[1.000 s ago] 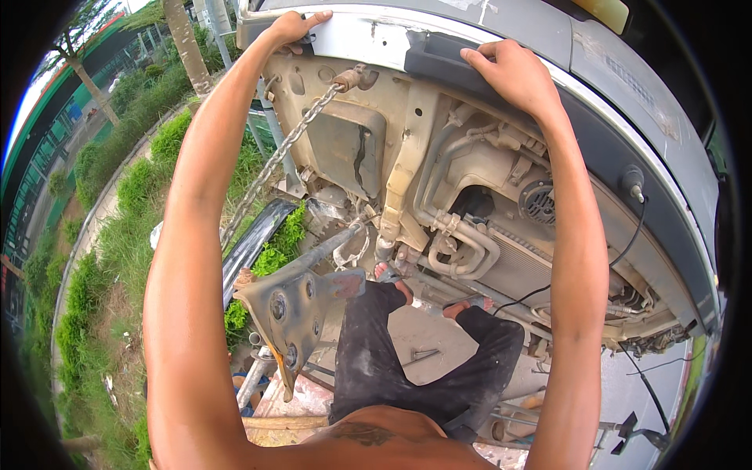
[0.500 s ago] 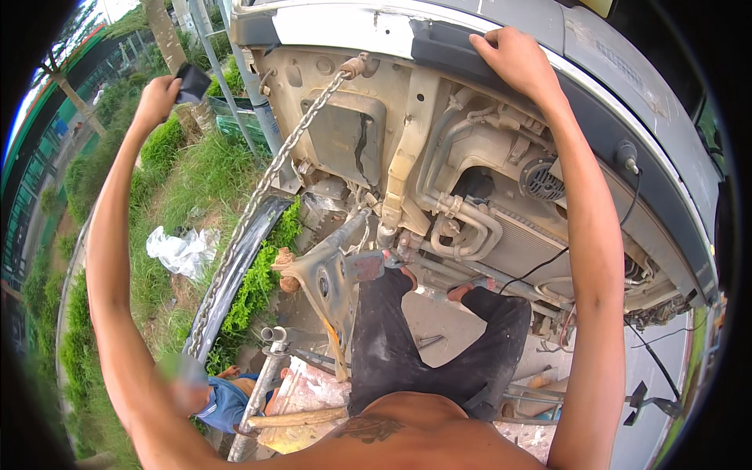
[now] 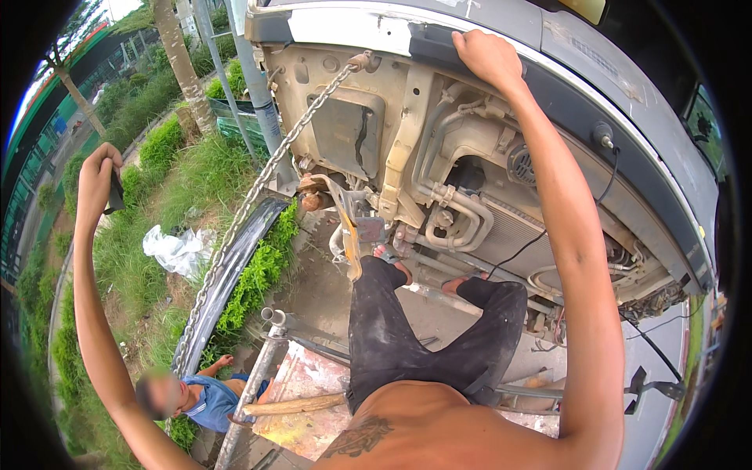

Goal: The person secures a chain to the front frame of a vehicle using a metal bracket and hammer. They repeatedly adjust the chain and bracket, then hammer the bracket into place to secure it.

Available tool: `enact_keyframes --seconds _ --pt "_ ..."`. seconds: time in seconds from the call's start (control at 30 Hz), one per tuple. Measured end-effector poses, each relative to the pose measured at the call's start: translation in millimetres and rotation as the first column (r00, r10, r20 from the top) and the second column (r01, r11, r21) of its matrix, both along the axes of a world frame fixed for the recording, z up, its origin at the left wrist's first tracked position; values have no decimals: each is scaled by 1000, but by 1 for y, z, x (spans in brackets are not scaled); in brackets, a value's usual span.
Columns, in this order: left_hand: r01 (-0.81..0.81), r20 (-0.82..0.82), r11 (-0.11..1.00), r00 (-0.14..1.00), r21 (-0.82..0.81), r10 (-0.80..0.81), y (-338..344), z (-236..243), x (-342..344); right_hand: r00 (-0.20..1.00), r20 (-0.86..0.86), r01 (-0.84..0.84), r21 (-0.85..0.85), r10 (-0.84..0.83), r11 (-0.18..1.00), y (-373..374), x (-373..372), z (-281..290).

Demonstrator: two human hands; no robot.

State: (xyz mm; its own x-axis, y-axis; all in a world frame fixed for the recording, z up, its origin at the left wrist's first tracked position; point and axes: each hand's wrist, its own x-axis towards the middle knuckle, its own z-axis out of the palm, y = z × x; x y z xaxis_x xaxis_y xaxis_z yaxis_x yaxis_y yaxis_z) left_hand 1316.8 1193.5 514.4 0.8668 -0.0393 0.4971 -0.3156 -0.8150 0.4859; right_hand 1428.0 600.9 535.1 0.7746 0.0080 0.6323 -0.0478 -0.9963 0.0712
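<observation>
High on the left, my left hand (image 3: 98, 176) is closed around a small black flat piece (image 3: 116, 193), mostly hidden by the fingers. I cannot make out its kind. Raised over the vehicle's front, my right hand (image 3: 489, 56) has its fingers curled at the edge of a black trim panel (image 3: 433, 45), beside a white painted stretch (image 3: 345, 27). Whether something small is under that palm is hidden. Below the trim lie the vehicle's exposed pipes (image 3: 458, 215) and radiator (image 3: 513, 243).
A taut chain (image 3: 243, 211) slants from the vehicle down left. Near my knees stands a metal bracket (image 3: 345, 215). A person in a blue shirt (image 3: 215, 403) is low left, beside scaffold tubing (image 3: 254, 384) and a paint-stained board (image 3: 294, 399). A black cable (image 3: 521, 254) hangs across the radiator.
My left hand has swung left and down with the black piece. My right hand has shifted slightly left along the trim. The bracket appears higher, and the person in blue shows more.
</observation>
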Motion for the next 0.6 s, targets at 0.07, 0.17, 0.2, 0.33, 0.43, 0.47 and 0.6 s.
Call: enact_keyframes --seconds 0.07,0.17,0.2,0.33,0.43,0.47,0.6 --pt "74 56 979 995 187 -86 -108 3 -18 1000 9 7 -40 -6 999 -10 2 -7" --pt "172 179 904 950 391 -258 -190 -10 -55 991 128 -10 -95 22 995 -17 -2 -16" --pt "184 146 919 958 349 -247 -201 -16 -67 989 141 -25 -111 40 993 -11 0 -12" --pt "75 0 959 997 272 -78 -215 -91 -98 876 441 -138 -155 193 978 1 -8 -19" --pt "74 -463 968 885 238 46 -202 -165 -113 893 397 -133 -218 212 967 -1 -5 -20" --pt "-1 -533 968 835 249 138 -235 -168 -124 899 382 -137 -216 213 967 -2 -3 -23" --pt "83 -492 948 866 306 84 -277 -263 -129 856 395 -256 -239 334 937 -13 4 -24"
